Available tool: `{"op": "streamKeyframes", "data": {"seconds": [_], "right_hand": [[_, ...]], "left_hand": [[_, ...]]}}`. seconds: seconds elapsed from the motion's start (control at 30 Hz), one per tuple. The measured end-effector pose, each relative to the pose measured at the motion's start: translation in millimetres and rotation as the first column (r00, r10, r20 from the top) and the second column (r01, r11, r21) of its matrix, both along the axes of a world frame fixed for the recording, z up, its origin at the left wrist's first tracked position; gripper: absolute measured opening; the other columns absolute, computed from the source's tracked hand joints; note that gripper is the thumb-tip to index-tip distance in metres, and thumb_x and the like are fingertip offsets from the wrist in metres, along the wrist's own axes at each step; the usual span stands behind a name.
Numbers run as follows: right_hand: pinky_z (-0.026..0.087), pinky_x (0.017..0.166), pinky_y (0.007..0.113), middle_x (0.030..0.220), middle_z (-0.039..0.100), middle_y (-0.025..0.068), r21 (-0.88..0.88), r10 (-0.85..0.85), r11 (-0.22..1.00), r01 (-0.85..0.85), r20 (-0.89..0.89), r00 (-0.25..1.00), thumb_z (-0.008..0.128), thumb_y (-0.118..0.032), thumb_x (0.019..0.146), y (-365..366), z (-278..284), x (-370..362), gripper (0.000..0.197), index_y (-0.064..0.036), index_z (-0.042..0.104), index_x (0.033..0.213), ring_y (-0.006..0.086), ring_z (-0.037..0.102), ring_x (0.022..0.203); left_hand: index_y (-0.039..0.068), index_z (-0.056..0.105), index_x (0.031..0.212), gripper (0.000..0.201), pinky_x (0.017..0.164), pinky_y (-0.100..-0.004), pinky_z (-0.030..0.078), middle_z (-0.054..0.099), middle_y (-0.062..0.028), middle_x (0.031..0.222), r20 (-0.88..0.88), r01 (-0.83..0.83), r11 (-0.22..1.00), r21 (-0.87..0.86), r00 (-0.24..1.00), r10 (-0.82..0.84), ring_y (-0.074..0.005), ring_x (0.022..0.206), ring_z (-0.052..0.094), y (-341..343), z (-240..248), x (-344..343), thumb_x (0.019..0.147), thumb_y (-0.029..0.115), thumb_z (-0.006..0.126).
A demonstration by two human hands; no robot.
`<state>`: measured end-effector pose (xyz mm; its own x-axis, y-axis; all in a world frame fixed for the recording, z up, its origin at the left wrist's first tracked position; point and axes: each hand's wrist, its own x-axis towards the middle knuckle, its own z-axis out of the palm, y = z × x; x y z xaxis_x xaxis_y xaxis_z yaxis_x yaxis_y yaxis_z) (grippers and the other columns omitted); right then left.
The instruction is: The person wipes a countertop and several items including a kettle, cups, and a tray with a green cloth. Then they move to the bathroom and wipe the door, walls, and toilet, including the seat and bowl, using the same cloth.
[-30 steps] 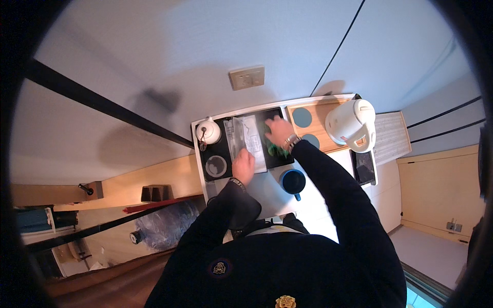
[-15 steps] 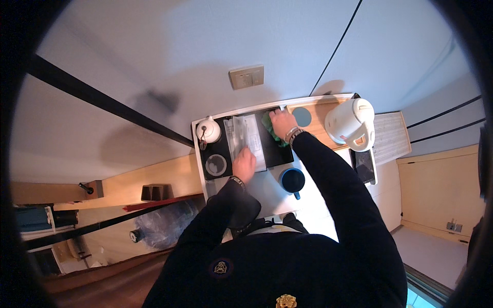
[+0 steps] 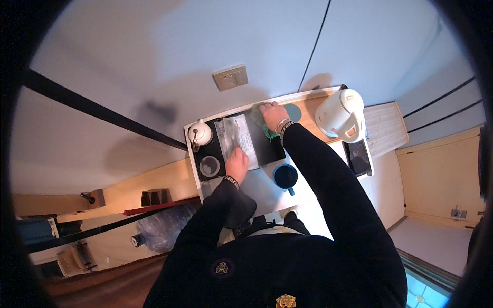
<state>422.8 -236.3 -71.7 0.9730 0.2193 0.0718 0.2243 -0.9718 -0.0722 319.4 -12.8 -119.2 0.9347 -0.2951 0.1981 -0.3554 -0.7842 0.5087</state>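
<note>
My right hand (image 3: 273, 116) is closed on a crumpled green cloth (image 3: 269, 134), pressing it against a flat black surface (image 3: 269, 152) at the far edge of a small white-rimmed table. My left hand (image 3: 237, 164) has curled fingers gripping the near end of a clear plastic packet (image 3: 230, 134). Beside the packet lies a white printed sheet (image 3: 247, 137). Left of them are a white teapot (image 3: 201, 133) and a round clear lid or dish (image 3: 209, 166). A dark blue mug (image 3: 285, 176) stands nearer me, between my forearms.
On the right, a white electric kettle (image 3: 339, 114) stands on a wooden tray (image 3: 309, 109), beside a round blue-grey coaster (image 3: 292, 113). A black flat object (image 3: 358, 157) lies below the kettle. A large clear water bottle (image 3: 164, 228) lies at lower left. The wall has a socket plate (image 3: 230, 78).
The whole view has shifted and tilted slightly. My right hand has slid the green cloth a little toward the far edge. My left hand stays at the packet.
</note>
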Motion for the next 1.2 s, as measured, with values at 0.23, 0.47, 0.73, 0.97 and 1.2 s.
{"op": "streamKeyframes", "data": {"seconds": [0.23, 0.47, 0.73, 0.97, 1.2], "right_hand": [[0.054, 0.076, 0.046, 0.089, 0.068, 0.0194, 0.102, 0.092, 0.993, -0.062, -0.319, 0.943, 0.06, -0.015, 0.077, 7, 25, -79, 0.025, -0.0023, 0.062, 0.099, 0.0378, 0.066, 0.087], [0.053, 0.079, 0.046, 0.092, 0.07, 0.02, 0.509, -0.247, 0.797, 0.323, -0.213, 0.945, 0.068, -0.029, 0.075, -59, 70, -126, 0.041, -0.0064, 0.067, 0.109, 0.0371, 0.067, 0.089], [0.055, 0.07, 0.044, 0.079, 0.069, 0.021, 0.557, -0.469, 0.652, 0.515, -0.237, 0.851, 0.073, -0.024, 0.072, -103, 36, -247, 0.04, -0.0031, 0.067, 0.105, 0.0381, 0.068, 0.075], [0.05, 0.086, 0.045, 0.119, 0.056, 0.0149, 0.378, -0.386, 0.85, 0.368, -0.028, 0.922, 0.072, -0.016, 0.074, -61, -14, -303, 0.057, -0.0158, 0.057, 0.129, 0.037, 0.055, 0.102], [0.042, 0.091, 0.051, 0.126, 0.054, 0.0069, 0.222, -0.454, 0.869, 0.442, 0.003, 0.891, 0.071, -0.015, 0.075, -87, -27, -250, 0.056, -0.0245, 0.058, 0.128, 0.0347, 0.046, 0.12]], "left_hand": [[-0.003, 0.053, 0.107, 0.024, 0.075, -0.0489, 0.05, 0.061, -0.023, 0.098, 0.04, 0.011, 1.0, -0.007, 0.999, -0.011, -0.042, 0.086, 0.061, 0, 1, 1, 0.089, 0.012, 0.055], [-0.003, 0.055, 0.106, 0.022, 0.084, -0.0466, 0.05, 0.058, -0.0234, 0.114, 0.069, 0.097, 0.995, -0.032, 0.993, -0.095, -0.0407, 0.1, 0.059, 2, 16, 8, 0.087, 0.008, 0.055], [-0.003, 0.059, 0.1, 0.025, 0.11, -0.0447, 0.035, 0.052, -0.0238, 0.128, 0.15, 0.44, 0.885, 0.154, 0.875, -0.461, -0.0406, 0.129, 0.043, -44, 25, 9, 0.077, 0.007, 0.062], [0.003, 0.058, 0.122, 0.045, 0.102, -0.0461, 0.042, 0.053, -0.023, 0.126, 0.128, 0.432, 0.887, 0.164, 0.882, -0.453, -0.0413, 0.121, 0.048, -67, 27, 18, 0.081, 0.018, 0.069], [0.011, 0.066, 0.115, 0.043, 0.078, -0.0453, 0.041, 0.057, -0.0108, 0.096, 0.207, 0.181, 0.868, 0.463, 0.93, -0.305, -0.0305, 0.097, 0.052, -83, 28, 48, 0.08, 0.036, 0.072]]}}
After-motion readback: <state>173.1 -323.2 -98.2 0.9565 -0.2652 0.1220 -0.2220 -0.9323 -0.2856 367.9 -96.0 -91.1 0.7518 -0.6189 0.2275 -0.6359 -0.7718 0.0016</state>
